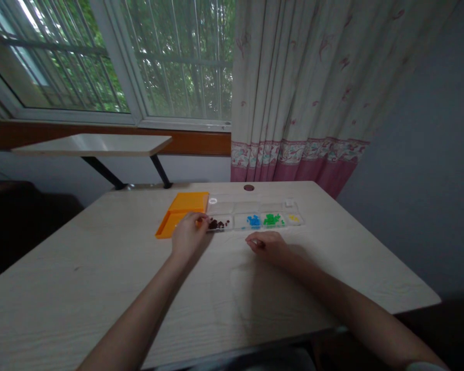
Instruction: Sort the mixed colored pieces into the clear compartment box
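Note:
My left hand [188,236] is at the left end of a clear compartment box [242,207], thumb and fingers pinched together. Anything between those fingertips is too small to make out. Beside them, small dark brown pieces [217,224] lie in the leftmost front compartment. An orange case [189,202] lies partly behind this hand. My right hand [269,246] rests near the box's front edge, its fingers curled closed; what they hold, if anything, is hidden. Small blue pieces [254,221], green pieces [272,220] and a few yellow pieces [293,218] lie in the compartments beyond it.
The pale wooden table [216,293] extends around the box. A raised shelf [100,144] on black supports stands at the back left. Behind the table are a barred window [178,62] and a patterned curtain [294,93]. A round brown disc [249,187] shows near the back edge.

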Motion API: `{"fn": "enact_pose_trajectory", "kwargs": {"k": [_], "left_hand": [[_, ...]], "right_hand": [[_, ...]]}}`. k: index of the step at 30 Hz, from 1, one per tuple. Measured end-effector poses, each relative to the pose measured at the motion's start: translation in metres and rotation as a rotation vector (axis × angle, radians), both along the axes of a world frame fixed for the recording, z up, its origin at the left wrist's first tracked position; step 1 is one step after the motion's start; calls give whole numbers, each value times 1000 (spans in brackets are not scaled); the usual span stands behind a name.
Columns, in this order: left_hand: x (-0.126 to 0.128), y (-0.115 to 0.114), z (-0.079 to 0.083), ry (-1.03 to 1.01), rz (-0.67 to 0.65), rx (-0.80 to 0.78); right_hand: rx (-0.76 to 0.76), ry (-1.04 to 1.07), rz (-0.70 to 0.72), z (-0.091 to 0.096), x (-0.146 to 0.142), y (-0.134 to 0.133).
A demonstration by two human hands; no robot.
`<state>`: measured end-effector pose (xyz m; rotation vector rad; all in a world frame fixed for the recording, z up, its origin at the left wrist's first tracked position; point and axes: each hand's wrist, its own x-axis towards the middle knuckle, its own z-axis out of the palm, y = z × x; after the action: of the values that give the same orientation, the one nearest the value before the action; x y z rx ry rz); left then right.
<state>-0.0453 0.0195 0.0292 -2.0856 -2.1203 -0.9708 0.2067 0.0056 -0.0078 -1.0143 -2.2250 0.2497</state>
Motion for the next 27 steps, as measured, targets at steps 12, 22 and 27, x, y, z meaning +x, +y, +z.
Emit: {"fn": "enact_pose_trajectory", "kwargs": {"k": [12,22,27], "left_hand": [[-127,45,5,109,226,-398],[-137,27,6,143,140,-426],[-156,-3,3,92,191,-476]], "right_hand": [[42,-248,94,5,-5,4],[103,-372,193,7,-56,2],[93,-346,234,15,-95,-9]]}}
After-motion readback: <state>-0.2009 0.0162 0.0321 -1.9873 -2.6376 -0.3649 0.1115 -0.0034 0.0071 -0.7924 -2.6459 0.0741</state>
